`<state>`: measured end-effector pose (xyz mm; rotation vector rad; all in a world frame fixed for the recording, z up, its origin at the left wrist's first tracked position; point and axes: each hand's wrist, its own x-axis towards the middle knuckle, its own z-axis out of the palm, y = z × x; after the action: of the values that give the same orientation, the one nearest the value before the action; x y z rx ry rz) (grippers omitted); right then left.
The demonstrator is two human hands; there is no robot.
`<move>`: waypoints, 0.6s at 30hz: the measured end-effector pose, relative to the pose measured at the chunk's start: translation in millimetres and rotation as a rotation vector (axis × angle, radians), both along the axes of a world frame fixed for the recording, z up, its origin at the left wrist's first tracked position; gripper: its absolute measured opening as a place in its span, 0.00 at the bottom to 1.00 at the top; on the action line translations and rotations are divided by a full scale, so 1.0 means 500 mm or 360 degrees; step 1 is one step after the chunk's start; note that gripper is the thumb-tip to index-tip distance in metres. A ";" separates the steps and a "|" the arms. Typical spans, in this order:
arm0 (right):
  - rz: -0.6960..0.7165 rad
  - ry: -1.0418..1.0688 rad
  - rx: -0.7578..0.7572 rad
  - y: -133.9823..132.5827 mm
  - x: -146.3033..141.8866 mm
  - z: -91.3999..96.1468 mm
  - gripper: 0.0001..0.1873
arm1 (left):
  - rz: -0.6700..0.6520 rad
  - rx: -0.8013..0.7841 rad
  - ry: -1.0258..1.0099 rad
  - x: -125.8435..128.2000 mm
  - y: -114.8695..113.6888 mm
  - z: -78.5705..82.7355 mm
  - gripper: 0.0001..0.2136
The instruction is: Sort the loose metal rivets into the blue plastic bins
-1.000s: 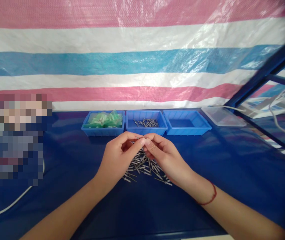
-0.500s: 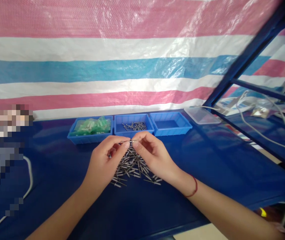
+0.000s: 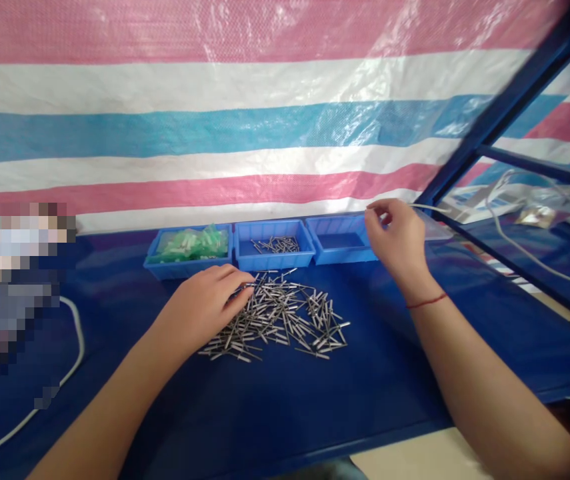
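A heap of small metal pins (image 3: pixel 285 320) lies on the blue table (image 3: pixel 265 413). My left hand (image 3: pixel 205 303) rests on the heap's left edge, fingers curled down onto the pins. My right hand (image 3: pixel 397 237) is raised over the right end of the right blue bin (image 3: pixel 339 239), thumb and forefinger pinched on a thin pin. Behind the heap stand three blue bins: the left bin (image 3: pixel 187 248) with green plastic pieces, the middle bin (image 3: pixel 273 245) with a few pins, the right one looks bare inside.
A clear plastic lid (image 3: pixel 437 230) lies right of the bins. A dark blue frame bar (image 3: pixel 495 113) slants up at the right, with white cables (image 3: pixel 529 260) beyond it. A white cable (image 3: pixel 65 373) curves at the left. A striped tarp (image 3: pixel 215 120) hangs behind.
My hands were together over the heap holding a pin. They have parted: the right hand went up and right over the right bin, the left dropped onto the pins.
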<state>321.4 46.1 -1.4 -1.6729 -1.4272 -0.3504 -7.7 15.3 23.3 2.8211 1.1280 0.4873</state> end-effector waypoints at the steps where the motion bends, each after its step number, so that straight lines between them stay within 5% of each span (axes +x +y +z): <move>1: -0.0023 -0.0085 -0.0063 0.006 0.009 -0.010 0.08 | 0.0019 -0.0012 0.0023 -0.002 0.002 -0.003 0.13; 6: 0.0048 -0.0219 -0.0120 0.006 -0.017 -0.022 0.12 | 0.0131 -0.0096 0.0094 -0.018 0.015 0.000 0.13; 18: 0.0688 -0.0205 -0.0026 -0.067 -0.157 0.008 0.14 | 0.0066 -0.0385 0.0232 -0.018 0.020 -0.026 0.13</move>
<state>243.0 12.4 2.6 -1.3254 -1.8417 -0.2042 -16.5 25.2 10.1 2.6621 1.1827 0.1367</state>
